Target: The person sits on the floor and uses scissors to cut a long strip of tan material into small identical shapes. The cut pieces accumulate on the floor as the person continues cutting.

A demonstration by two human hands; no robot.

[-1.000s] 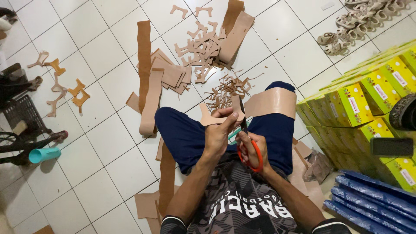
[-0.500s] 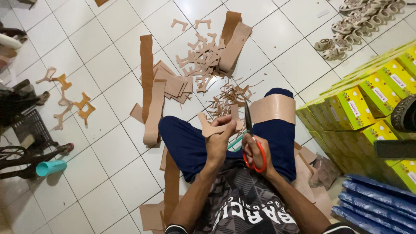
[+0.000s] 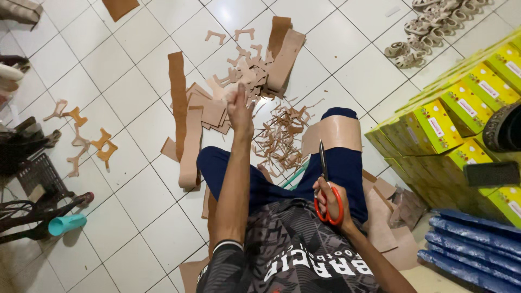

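Observation:
I sit on a white tiled floor with my legs apart. My right hand (image 3: 330, 202) grips red-handled scissors (image 3: 325, 184) over my lap, blades pointing up and closed. My left hand (image 3: 239, 108) is stretched forward over a pile of tan cut-out shapes (image 3: 247, 73); whether it holds a piece I cannot tell. A tan sheet (image 3: 334, 133) lies across my right thigh. Thin tan offcuts (image 3: 282, 135) are scattered between my knees.
Long tan strips (image 3: 184, 130) lie left of my leg. More cut-outs (image 3: 89, 141) lie at far left, near a dark basket (image 3: 38, 176) and a teal cup (image 3: 66, 223). Yellow-green boxes (image 3: 450, 119) and blue sheets (image 3: 467, 244) stand at right; sandals (image 3: 429, 27) behind.
My left hand left the scissors and the piece at my lap and reached forward to the cut-out pile. The right hand stays at my lap with the scissors.

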